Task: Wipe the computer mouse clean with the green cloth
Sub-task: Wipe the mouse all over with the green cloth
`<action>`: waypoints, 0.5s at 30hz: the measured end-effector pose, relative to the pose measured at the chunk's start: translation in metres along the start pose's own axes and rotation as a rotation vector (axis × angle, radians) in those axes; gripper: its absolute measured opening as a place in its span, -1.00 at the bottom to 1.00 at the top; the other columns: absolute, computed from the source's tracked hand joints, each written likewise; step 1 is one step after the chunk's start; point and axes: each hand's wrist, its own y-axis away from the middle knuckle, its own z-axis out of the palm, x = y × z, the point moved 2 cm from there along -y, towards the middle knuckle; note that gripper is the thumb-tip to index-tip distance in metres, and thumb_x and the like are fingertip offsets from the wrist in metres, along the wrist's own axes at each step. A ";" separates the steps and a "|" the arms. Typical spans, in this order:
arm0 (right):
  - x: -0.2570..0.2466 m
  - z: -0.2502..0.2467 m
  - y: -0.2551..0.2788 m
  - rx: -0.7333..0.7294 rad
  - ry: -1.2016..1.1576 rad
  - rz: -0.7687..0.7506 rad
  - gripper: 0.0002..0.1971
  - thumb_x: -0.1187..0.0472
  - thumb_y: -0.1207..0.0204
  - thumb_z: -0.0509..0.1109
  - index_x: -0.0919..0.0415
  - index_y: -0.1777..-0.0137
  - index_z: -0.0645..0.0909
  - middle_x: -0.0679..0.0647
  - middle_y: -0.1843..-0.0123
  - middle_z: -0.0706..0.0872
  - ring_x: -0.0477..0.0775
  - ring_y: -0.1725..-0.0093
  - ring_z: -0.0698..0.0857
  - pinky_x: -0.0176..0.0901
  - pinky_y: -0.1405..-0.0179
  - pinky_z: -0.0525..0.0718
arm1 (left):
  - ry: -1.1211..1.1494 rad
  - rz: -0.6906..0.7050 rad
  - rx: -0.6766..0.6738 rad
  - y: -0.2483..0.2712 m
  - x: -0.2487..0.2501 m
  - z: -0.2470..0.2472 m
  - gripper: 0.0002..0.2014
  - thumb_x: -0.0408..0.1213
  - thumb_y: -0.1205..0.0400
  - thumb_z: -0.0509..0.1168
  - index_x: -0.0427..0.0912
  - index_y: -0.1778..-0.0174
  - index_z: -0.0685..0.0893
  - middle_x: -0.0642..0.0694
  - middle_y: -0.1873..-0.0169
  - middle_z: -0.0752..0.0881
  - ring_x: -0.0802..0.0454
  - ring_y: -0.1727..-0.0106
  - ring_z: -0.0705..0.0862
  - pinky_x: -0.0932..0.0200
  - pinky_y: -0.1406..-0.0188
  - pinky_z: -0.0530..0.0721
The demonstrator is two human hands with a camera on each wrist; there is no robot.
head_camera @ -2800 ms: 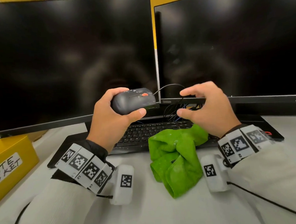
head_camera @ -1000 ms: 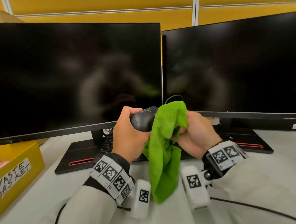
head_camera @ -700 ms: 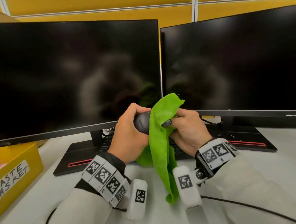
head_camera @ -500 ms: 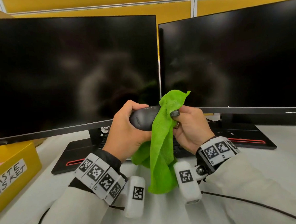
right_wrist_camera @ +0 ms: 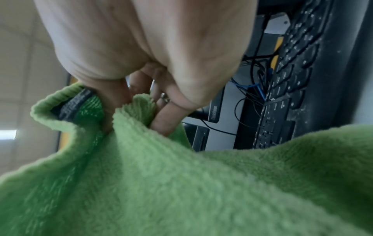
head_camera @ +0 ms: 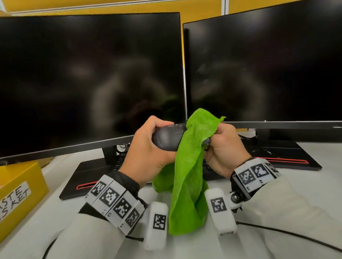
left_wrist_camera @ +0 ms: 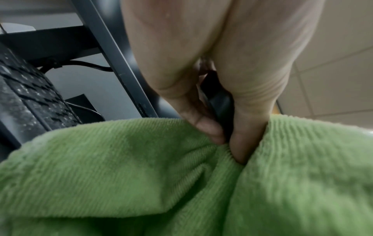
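Wiping is under way: the left hand [head_camera: 147, 150] clamps round the mouse [head_camera: 166, 137], lifted off the desk [head_camera: 288, 198] in front of the monitors [head_camera: 84, 80]. Just right of it, the right hand [head_camera: 222, 148] pinches the cloth [head_camera: 190, 168] and presses it over the mouse's far end, the loose tail hanging below both wrists. Judging by this, the covered end is being rubbed; the bare back under the left palm, and probably the underside, remain. Whether any part is clean yet, I cannot tell.
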 end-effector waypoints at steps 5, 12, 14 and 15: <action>0.003 -0.002 0.002 0.022 -0.099 0.050 -0.77 0.58 -0.64 0.18 0.48 -0.08 0.67 0.34 0.11 0.81 0.31 0.14 0.81 0.22 0.13 0.82 | 0.017 -0.026 -0.004 0.003 0.004 0.000 -0.36 -0.45 -0.23 0.81 -0.21 -0.17 0.69 -0.14 -0.06 0.83 -0.14 -0.08 0.83 -0.04 -0.04 0.87; 0.002 -0.001 0.003 -0.034 -0.299 0.099 -0.87 0.37 -0.55 0.27 0.31 0.03 0.65 0.19 0.25 0.82 0.17 0.26 0.82 0.06 0.26 0.84 | 0.048 -0.040 -0.041 0.002 0.011 -0.005 -0.34 -0.53 -0.23 0.78 -0.23 -0.20 0.66 -0.14 -0.07 0.84 -0.06 -0.04 0.87 0.06 0.02 0.88; 0.001 -0.001 0.003 -0.039 -0.357 0.127 -0.73 0.30 -0.45 0.32 0.40 -0.11 0.64 0.28 0.13 0.81 0.24 0.18 0.82 0.10 0.18 0.85 | 0.055 -0.037 -0.047 0.003 0.012 -0.006 -0.34 -0.55 -0.24 0.77 -0.23 -0.21 0.65 -0.16 -0.08 0.84 -0.13 -0.07 0.86 0.05 0.03 0.89; 0.001 -0.002 0.003 -0.036 -0.377 0.142 -0.62 0.28 -0.46 0.32 0.47 -0.23 0.61 0.34 0.02 0.78 0.28 0.11 0.81 0.13 0.12 0.85 | 0.059 -0.033 -0.045 0.003 0.012 -0.006 -0.33 -0.54 -0.23 0.77 -0.22 -0.21 0.64 -0.15 -0.09 0.83 -0.13 -0.08 0.86 0.05 0.03 0.88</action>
